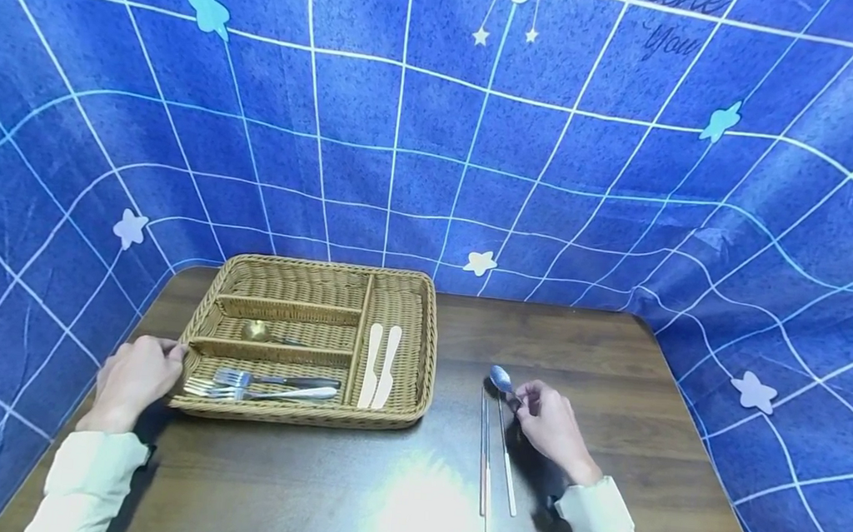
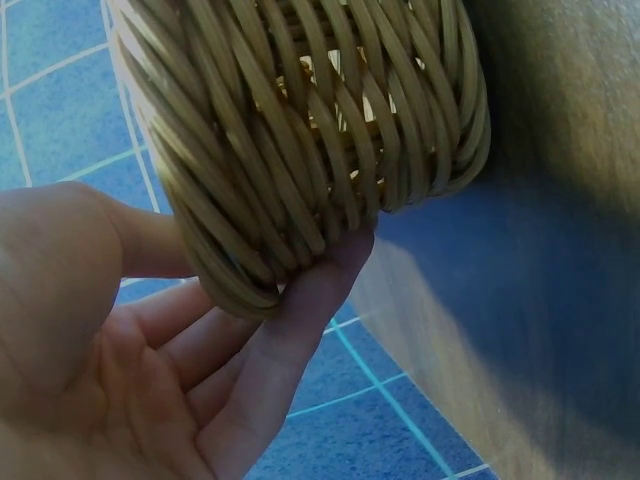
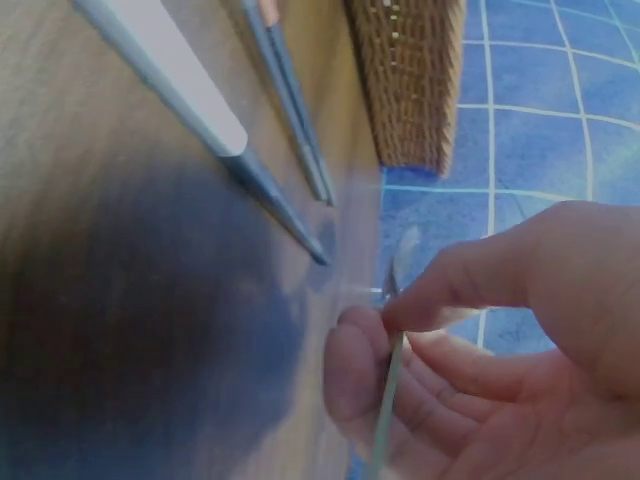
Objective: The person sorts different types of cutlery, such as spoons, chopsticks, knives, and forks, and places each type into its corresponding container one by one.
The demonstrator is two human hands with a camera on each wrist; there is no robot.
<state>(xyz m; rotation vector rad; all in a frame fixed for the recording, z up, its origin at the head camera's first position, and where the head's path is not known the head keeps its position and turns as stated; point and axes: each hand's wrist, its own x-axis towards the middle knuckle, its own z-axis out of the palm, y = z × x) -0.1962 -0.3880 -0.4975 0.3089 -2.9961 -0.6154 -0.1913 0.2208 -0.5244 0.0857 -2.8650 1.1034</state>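
At the left end of the wicker cutlery tray [image 1: 392, 422], my left hand [image 1: 138, 377] grips the rim, with the thumb on one side and the fingers against the weave [image 2: 300, 120]. My right hand [image 1: 551, 426] pinches a spoon [image 1: 500, 379] by its handle, between thumb and fingertips. The spoon's bowl points away and left, over the far ends of some chopsticks [image 1: 507, 464]. In the right wrist view the spoon handle [image 3: 385, 420] runs down past the fingers, and a white-and-metal chopstick [image 3: 185, 75] lies on the table nearby.
Two cream-coloured knives [image 1: 381, 367] lie in the tray's right compartment. Forks [image 1: 233, 380] fill part of the front one, and a gold-bowled spoon [image 1: 257, 331] lies in the middle one. A blue gridded cloth [image 1: 437, 133] surrounds the wooden table [image 1: 289, 481].
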